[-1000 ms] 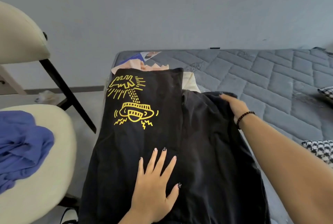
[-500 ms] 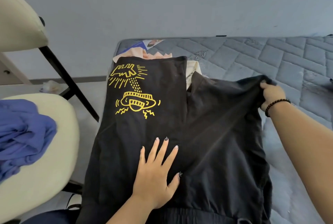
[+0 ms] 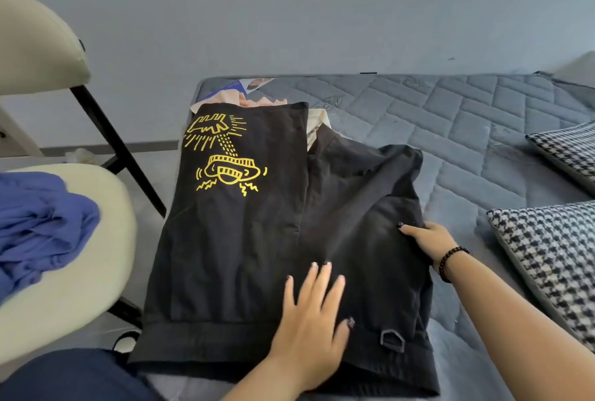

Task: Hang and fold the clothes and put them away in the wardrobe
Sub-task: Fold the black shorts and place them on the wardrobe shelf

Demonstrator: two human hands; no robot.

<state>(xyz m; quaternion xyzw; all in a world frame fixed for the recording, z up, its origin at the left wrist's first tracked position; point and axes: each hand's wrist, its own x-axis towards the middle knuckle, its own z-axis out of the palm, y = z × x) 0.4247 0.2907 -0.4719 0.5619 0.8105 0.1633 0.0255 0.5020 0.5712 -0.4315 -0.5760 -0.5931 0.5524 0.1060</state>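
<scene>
1. I saw black shorts (image 3: 244, 239) with a yellow print lying flat on the grey mattress (image 3: 467, 130).
2. My left hand (image 3: 310, 323) pressed flat on them, fingers spread.
3. My right hand (image 3: 429, 239) gripped their right edge, thumb on top.
4. Blue cloth (image 3: 38, 226) lay on a chair (image 3: 96, 271).

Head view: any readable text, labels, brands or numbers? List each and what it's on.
No readable text.
Black shorts: yellow drawing only, no letters.
Small grey patch near the waistband: an outline shape, no lettering legible.
Printed paper at the mattress corner: too small and blurred to read.
</scene>
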